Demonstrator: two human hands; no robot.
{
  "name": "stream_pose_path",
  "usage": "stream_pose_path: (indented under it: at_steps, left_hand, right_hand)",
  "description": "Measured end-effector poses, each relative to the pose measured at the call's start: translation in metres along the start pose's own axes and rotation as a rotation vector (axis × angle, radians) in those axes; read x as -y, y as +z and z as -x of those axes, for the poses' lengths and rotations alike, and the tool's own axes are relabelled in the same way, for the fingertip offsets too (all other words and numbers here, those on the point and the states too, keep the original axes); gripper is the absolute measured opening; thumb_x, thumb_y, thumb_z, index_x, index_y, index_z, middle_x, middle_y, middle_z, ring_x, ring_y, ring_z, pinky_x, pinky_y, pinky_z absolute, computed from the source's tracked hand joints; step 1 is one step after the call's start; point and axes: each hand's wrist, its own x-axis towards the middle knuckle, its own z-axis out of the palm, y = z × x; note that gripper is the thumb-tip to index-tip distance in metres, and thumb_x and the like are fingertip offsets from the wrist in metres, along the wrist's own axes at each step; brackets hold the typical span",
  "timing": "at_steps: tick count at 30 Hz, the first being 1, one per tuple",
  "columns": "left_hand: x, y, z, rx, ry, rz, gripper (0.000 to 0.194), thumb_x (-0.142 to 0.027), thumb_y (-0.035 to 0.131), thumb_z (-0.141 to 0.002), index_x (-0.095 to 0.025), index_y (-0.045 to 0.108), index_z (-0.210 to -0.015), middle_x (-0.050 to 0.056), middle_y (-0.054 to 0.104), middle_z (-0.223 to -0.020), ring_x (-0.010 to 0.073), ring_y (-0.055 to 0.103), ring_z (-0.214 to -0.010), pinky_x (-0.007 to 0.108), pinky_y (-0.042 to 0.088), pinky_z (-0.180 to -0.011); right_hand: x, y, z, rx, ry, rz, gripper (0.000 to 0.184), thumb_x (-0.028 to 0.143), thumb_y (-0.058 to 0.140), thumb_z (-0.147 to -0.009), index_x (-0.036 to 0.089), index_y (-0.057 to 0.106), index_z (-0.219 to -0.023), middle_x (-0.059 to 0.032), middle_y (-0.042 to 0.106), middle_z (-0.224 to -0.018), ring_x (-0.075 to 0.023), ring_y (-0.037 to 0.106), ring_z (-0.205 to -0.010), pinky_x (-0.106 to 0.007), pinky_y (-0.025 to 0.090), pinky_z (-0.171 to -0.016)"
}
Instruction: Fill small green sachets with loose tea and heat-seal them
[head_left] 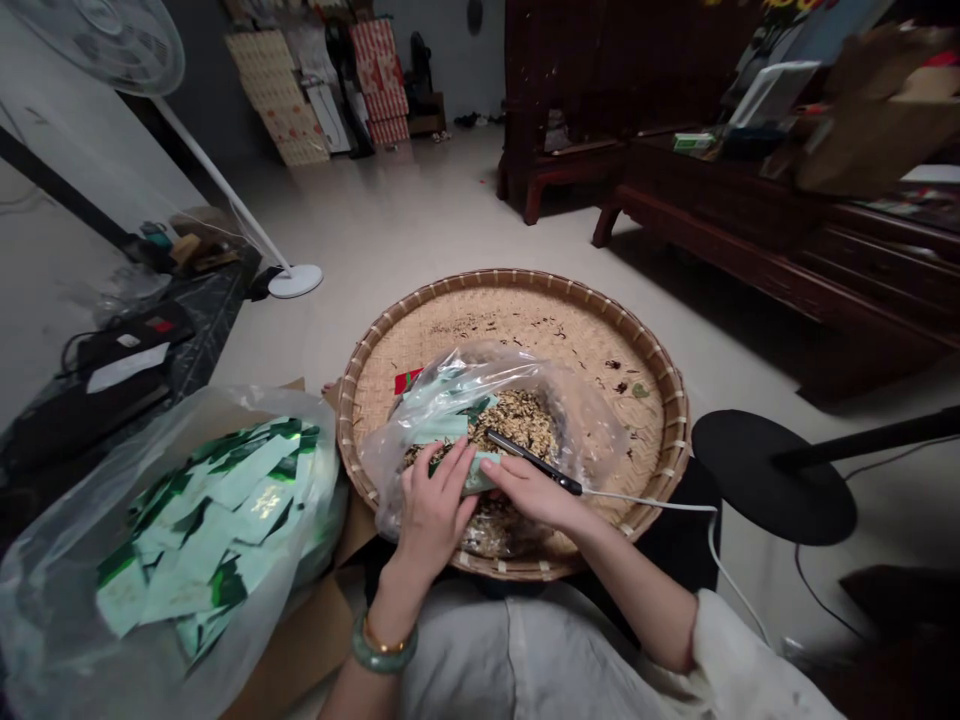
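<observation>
Left hand: over the tray's near half, fingers narrowed on the pale green packet.
Right hand: thumb pressed on the packet's right end; whether it also grips the black wand alongside, I cannot tell.
Handling: best keep the packet's edges flat and level between both hands, grains off its mouth, wand tip away from fingertips and film.
Clear bag: inside the woven tray, holding loose grainy mix.
Big bag: green packets, beyond the tray's left rim.
White fan: on the floor past the tray's far left.
</observation>
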Motion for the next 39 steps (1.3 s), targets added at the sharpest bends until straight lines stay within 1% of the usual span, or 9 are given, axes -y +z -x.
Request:
stream_pose_path:
  at_steps: [5, 10, 13, 16, 22, 26, 31, 34, 39]
  left_hand:
    - [0.005, -0.003, -0.003, -0.053, -0.086, 0.044, 0.050, -0.019, 0.063, -0.076, -0.022, 0.054, -0.125, 0.009, 0.064, -0.121, 0.0294, 0.051, -0.110, 0.046, 0.041, -0.092]
    - [0.006, 0.001, 0.001, -0.104, -0.163, 0.032, 0.038, -0.020, 0.063, -0.073, -0.022, 0.061, -0.110, 0.008, 0.068, -0.110, 0.0305, 0.054, -0.110, 0.046, 0.040, -0.093]
    - [0.008, 0.004, 0.003, -0.167, -0.196, 0.099, 0.036, -0.021, 0.063, -0.073, -0.020, 0.061, -0.109, 0.009, 0.067, -0.108, 0.0280, 0.056, -0.108, 0.043, 0.043, -0.092]
    - [0.011, 0.004, 0.004, -0.218, -0.246, 0.216, 0.036, -0.023, 0.062, -0.074, -0.018, 0.059, -0.110, 0.010, 0.065, -0.107, 0.0252, 0.059, -0.105, 0.040, 0.046, -0.092]
    - [0.017, 0.005, 0.010, -0.288, -0.501, 0.478, 0.041, -0.026, 0.064, -0.073, -0.017, 0.053, -0.111, 0.011, 0.065, -0.110, 0.0233, 0.063, -0.098, 0.037, 0.049, -0.090]
    - [0.019, 0.009, 0.013, -0.334, -0.583, 0.658, 0.044, -0.024, 0.066, -0.069, -0.017, 0.053, -0.111, 0.012, 0.065, -0.113, 0.0238, 0.063, -0.102, 0.037, 0.049, -0.092]
    - [0.018, 0.012, 0.012, -0.363, -0.630, 0.744, 0.045, -0.022, 0.066, -0.069, -0.017, 0.054, -0.111, 0.012, 0.064, -0.114, 0.0240, 0.062, -0.105, 0.037, 0.048, -0.094]
    - [0.019, 0.015, 0.012, -0.368, -0.633, 0.752, 0.045, -0.021, 0.064, -0.070, -0.017, 0.054, -0.113, 0.012, 0.063, -0.116, 0.0236, 0.061, -0.108, 0.038, 0.047, -0.096]
    - [0.021, 0.019, 0.013, -0.382, -0.646, 0.747, 0.043, -0.021, 0.062, -0.072, -0.016, 0.053, -0.114, 0.012, 0.061, -0.118, 0.0237, 0.060, -0.110, 0.041, 0.044, -0.099]
  right_hand:
    - [0.014, -0.004, 0.000, 0.046, -0.001, -0.060, 0.044, 0.058, 0.050, -0.084, 0.018, 0.068, -0.085, -0.0034, 0.069, -0.085, -0.0171, 0.062, -0.080, -0.031, 0.053, -0.073]
    - [0.011, -0.018, 0.012, -0.132, 0.033, -0.203, 0.042, 0.052, 0.046, -0.089, 0.018, 0.065, -0.107, -0.0102, 0.069, -0.100, -0.0203, 0.065, -0.096, -0.033, 0.055, -0.074]
    - [-0.002, -0.019, 0.024, -0.149, 0.043, 0.007, 0.035, 0.042, 0.044, -0.092, 0.018, 0.065, -0.105, -0.0096, 0.071, -0.093, -0.0199, 0.068, -0.086, -0.034, 0.056, -0.071]
    - [-0.017, -0.016, 0.033, -0.122, -0.027, 0.444, 0.026, 0.025, 0.050, -0.088, 0.019, 0.064, -0.110, -0.0103, 0.070, -0.104, -0.0230, 0.066, -0.094, -0.041, 0.052, -0.085]
    - [-0.017, -0.017, 0.021, -0.034, -0.161, 0.814, 0.058, 0.017, 0.066, -0.077, 0.015, 0.048, -0.133, -0.0167, 0.054, -0.131, -0.0283, 0.050, -0.121, -0.046, 0.043, -0.100]
    - [-0.003, -0.009, 0.011, 0.114, -0.114, 1.004, 0.067, 0.017, 0.073, -0.069, 0.019, 0.049, -0.132, -0.0153, 0.054, -0.129, -0.0321, 0.051, -0.113, -0.046, 0.047, -0.092]
    - [0.006, 0.010, 0.001, 0.208, -0.038, 1.102, 0.036, 0.008, 0.065, -0.073, 0.019, 0.064, -0.106, -0.0107, 0.062, -0.097, -0.0247, 0.060, -0.089, -0.033, 0.049, -0.075]
    - [0.006, 0.008, -0.008, 0.187, 0.016, 1.051, 0.022, 0.005, 0.060, -0.075, 0.018, 0.066, -0.092, -0.0078, 0.061, -0.092, -0.0196, 0.061, -0.082, -0.028, 0.046, -0.073]
    - [0.005, 0.006, -0.026, 0.166, 0.010, 0.933, 0.041, 0.015, 0.063, -0.078, 0.016, 0.055, -0.119, -0.0104, 0.058, -0.107, -0.0214, 0.057, -0.099, -0.031, 0.044, -0.085]
